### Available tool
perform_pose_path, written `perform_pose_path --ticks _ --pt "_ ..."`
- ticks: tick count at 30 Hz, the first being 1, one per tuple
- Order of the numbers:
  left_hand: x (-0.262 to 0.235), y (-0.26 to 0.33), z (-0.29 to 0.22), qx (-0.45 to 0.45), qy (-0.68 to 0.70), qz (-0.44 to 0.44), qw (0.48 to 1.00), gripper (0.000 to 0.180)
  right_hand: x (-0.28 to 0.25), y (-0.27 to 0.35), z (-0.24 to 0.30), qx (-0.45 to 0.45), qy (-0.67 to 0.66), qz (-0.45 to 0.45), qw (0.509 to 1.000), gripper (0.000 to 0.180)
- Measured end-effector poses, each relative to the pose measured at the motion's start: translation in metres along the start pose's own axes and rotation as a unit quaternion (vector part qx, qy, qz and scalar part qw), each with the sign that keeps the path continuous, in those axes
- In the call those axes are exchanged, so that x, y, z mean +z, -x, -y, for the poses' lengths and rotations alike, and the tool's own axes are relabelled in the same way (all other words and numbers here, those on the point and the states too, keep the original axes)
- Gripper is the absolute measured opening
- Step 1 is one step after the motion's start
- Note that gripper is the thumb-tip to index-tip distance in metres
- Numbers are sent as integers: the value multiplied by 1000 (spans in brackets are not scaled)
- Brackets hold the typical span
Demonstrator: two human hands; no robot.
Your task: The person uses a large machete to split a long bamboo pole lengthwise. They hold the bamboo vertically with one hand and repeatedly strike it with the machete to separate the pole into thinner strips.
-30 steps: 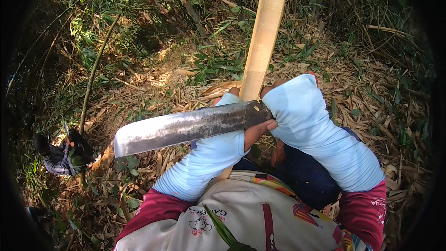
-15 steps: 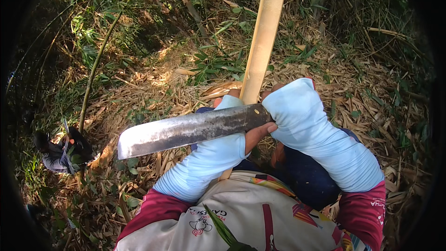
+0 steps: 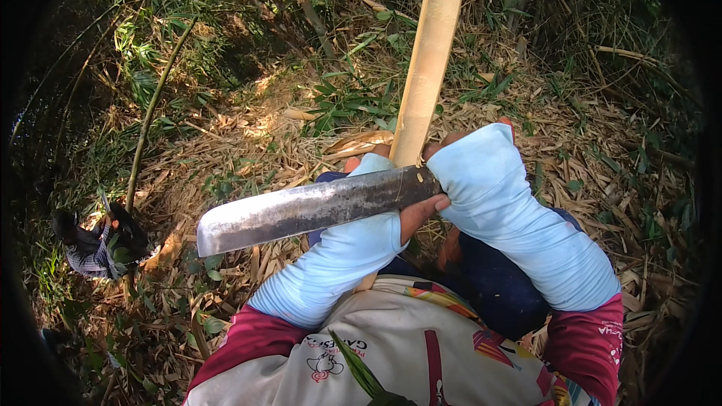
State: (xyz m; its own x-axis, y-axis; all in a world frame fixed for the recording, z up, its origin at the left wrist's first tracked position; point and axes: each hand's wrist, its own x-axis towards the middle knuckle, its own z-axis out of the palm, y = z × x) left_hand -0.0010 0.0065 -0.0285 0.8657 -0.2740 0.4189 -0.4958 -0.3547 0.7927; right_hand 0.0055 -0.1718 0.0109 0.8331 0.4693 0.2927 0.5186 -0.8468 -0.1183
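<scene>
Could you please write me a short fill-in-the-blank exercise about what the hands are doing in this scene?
1. The right hand grips the handle of a broad ____ whose blade points to the person's left.
2. The left hand rests against a pale ____ pole.
3. Both forearms wear light ____ sleeves.
4. The ground is covered with dry ____.

Missing words: knife; bamboo; blue; leaves

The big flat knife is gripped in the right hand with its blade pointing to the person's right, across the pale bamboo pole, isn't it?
Not quite: in the head view the blade of the knife points to the person's left. The right hand does grip it, across the bamboo pole.
</scene>
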Motion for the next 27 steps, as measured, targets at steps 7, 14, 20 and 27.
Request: perform_pose_path --ticks 7,14,20,27 --pt "-3 1 -1 -67 31 33 997 47 5 -1 0 13 52 -16 998 22" --pt "-16 -5 -12 -153 67 88 982 64 3 -1 0 -18 -28 -24 999 18" --pt "-16 -4 -17 -135 86 54 986 52 3 -2 1 -18 -34 -10 999 19" --pt "-10 0 -16 -47 21 16 999 46 5 -1 0 -18 -24 -3 1000 18"
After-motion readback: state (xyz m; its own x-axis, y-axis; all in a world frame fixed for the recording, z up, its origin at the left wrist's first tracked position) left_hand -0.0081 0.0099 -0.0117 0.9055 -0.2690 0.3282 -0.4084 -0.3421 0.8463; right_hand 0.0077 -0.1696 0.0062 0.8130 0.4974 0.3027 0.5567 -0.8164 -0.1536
